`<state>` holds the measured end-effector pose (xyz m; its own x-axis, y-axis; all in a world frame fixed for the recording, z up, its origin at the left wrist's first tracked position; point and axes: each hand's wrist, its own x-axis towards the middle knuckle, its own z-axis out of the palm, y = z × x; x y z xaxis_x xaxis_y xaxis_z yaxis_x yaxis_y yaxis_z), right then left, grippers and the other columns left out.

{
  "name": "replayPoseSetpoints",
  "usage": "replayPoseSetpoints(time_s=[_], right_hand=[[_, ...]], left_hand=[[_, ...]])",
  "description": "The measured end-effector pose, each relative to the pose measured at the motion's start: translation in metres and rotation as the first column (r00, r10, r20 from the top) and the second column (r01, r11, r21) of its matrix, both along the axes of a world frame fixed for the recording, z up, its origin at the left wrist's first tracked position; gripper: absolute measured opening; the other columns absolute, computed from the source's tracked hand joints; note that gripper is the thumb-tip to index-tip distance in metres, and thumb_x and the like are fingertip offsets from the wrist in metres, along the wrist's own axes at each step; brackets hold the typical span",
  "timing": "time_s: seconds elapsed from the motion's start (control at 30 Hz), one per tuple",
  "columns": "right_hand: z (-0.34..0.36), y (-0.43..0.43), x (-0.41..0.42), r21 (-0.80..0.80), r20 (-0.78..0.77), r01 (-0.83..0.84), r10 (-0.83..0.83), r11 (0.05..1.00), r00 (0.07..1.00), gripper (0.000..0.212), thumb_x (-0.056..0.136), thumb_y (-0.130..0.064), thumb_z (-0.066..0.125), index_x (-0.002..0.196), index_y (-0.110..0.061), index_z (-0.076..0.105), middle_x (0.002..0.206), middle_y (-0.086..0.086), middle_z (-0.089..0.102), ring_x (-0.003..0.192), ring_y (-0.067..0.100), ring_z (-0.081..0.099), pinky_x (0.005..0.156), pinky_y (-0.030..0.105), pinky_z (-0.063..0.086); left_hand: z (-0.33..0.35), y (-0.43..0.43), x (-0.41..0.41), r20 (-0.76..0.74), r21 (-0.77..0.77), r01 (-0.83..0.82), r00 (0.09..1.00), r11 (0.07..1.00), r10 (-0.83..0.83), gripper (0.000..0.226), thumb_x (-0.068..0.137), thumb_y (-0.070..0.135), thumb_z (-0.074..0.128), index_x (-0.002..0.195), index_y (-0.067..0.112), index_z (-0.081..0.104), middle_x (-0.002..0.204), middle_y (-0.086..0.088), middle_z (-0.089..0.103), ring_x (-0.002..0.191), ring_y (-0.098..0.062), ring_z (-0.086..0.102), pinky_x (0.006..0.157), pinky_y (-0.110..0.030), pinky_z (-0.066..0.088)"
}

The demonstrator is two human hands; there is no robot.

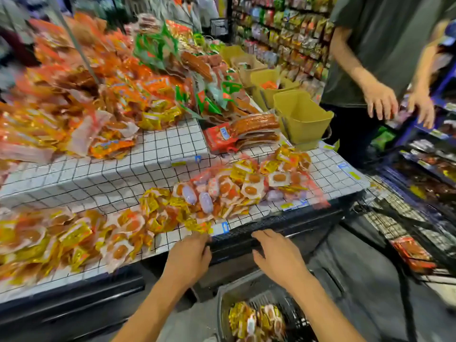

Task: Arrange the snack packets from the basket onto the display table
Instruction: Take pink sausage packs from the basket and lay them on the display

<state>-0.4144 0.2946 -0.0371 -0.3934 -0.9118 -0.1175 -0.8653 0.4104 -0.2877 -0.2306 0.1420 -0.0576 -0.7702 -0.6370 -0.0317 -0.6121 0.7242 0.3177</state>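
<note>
We have one wide-angle view, worn on the head and tilted forward and down. Our forearms enter from the bottom edge, so the left hand [187,253] and right hand [276,257] sit close under the lens. The display table [158,149] begins just beyond them and recedes toward the upper left. The basket [249,292] lies almost straight below us. Farther off, the shelving [283,33] and a second person [377,45] fill the upper right, and the frame's edges are blurred.
</note>
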Motion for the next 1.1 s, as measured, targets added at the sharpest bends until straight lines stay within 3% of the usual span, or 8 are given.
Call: replayPoseSetpoints(time_s=[0.17, 0.33, 0.6, 0.73, 0.83, 0.9, 1.03, 1.1], right_hand=[[0.010, -0.028, -0.003, -0.003, -0.014, -0.124, 0.124, 0.992, 0.992, 0.049, 0.101, -0.041, 0.045, 0.147, -0.027, 0.040, 0.136, -0.004, 0.053, 0.117, 0.019, 0.057, 0.091, 0.035, 0.050], [0.013, -0.059, -0.014, 0.003, -0.012, -0.135, 0.135, 0.991, 0.991, 0.049, 0.101, -0.041, 0.046, 0.148, -0.030, 0.036, 0.140, -0.006, 0.050, 0.114, 0.018, 0.059, 0.083, 0.033, 0.052], [0.011, -0.100, -0.068, -0.048, -0.061, 0.032, -0.035, 0.998, 0.998, 0.047, 0.099, -0.042, 0.049, 0.144, -0.028, 0.042, 0.134, -0.003, 0.053, 0.110, 0.019, 0.060, 0.081, 0.036, 0.055], [0.007, -0.114, -0.099, -0.112, -0.078, 0.106, -0.115, 0.988, 0.990, 0.045, 0.095, -0.041, 0.052, 0.138, -0.029, 0.049, 0.127, -0.003, 0.056, 0.104, 0.019, 0.061, 0.070, 0.033, 0.050], [0.001, -0.123, -0.127, -0.148, -0.115, 0.173, -0.190, 0.974, 0.975, 0.046, 0.091, -0.036, 0.061, 0.134, -0.019, 0.054, 0.128, 0.006, 0.057, 0.117, 0.031, 0.055, 0.087, 0.044, 0.052], [-0.002, -0.129, -0.148, -0.179, -0.144, 0.224, -0.251, 0.958, 0.957, 0.050, 0.087, -0.035, 0.068, 0.131, -0.014, 0.056, 0.129, 0.012, 0.056, 0.118, 0.036, 0.052, 0.088, 0.048, 0.051], [-0.006, -0.139, -0.189, -0.229, -0.152, 0.292, -0.331, 0.928, 0.931, 0.076, 0.072, -0.042, 0.081, 0.134, -0.008, 0.052, 0.134, 0.023, 0.047, 0.125, 0.045, 0.042, 0.092, 0.054, 0.045], [-0.006, -0.146, -0.206, -0.203, -0.135, 0.336, -0.366, 0.920, 0.921, 0.092, 0.073, -0.048, 0.081, 0.147, -0.014, 0.039, 0.150, 0.025, 0.032, 0.139, 0.047, 0.027, 0.104, 0.061, 0.035]], left_hand=[[0.011, -0.007, 0.026, -0.052, -0.009, -0.161, 0.986, 0.987, 0.160, 0.030, 0.095, 0.029, 0.047, 0.123, 0.024, 0.059, 0.118, 0.001, 0.063, 0.102, -0.022, 0.062, 0.077, -0.035, 0.050], [0.014, -0.034, 0.018, -0.092, -0.023, -0.176, 0.981, 0.984, 0.173, 0.035, 0.096, 0.032, 0.049, 0.128, 0.023, 0.056, 0.118, 0.000, 0.060, 0.108, -0.025, 0.059, 0.080, -0.038, 0.052], [0.006, -0.117, -0.044, -0.079, -0.101, -0.096, 0.993, 0.990, 0.088, 0.052, 0.090, 0.050, 0.044, 0.136, 0.026, 0.043, 0.139, -0.004, 0.043, 0.119, -0.030, 0.050, 0.091, -0.041, 0.048], [-0.002, -0.138, -0.067, -0.120, -0.087, -0.118, 0.987, 0.989, 0.107, 0.055, 0.090, 0.043, 0.052, 0.141, 0.032, 0.035, 0.137, -0.005, 0.044, 0.122, -0.030, 0.046, 0.095, -0.043, 0.044], [-0.009, -0.146, -0.078, -0.092, -0.070, -0.098, 0.992, 0.993, 0.091, 0.062, 0.085, 0.050, 0.044, 0.141, 0.039, 0.020, 0.137, -0.004, 0.042, 0.124, -0.031, 0.043, 0.098, -0.046, 0.042], [-0.015, -0.147, -0.087, -0.031, -0.059, -0.115, 0.993, 0.992, 0.113, 0.071, 0.086, 0.057, 0.047, 0.148, 0.039, 0.017, 0.144, -0.002, 0.036, 0.131, -0.029, 0.036, 0.106, -0.047, 0.034], [-0.029, -0.145, -0.094, 0.056, -0.075, -0.107, 0.992, 0.991, 0.111, 0.089, 0.082, 0.071, 0.050, 0.154, 0.041, 0.007, 0.154, -0.005, 0.028, 0.144, -0.029, 0.022, 0.115, -0.050, 0.013], [-0.036, -0.148, -0.094, 0.038, -0.092, -0.100, 0.994, 0.991, 0.104, 0.091, 0.078, 0.075, 0.046, 0.155, 0.041, 0.011, 0.148, -0.005, 0.037, 0.140, -0.031, 0.029, 0.114, -0.052, 0.018]])
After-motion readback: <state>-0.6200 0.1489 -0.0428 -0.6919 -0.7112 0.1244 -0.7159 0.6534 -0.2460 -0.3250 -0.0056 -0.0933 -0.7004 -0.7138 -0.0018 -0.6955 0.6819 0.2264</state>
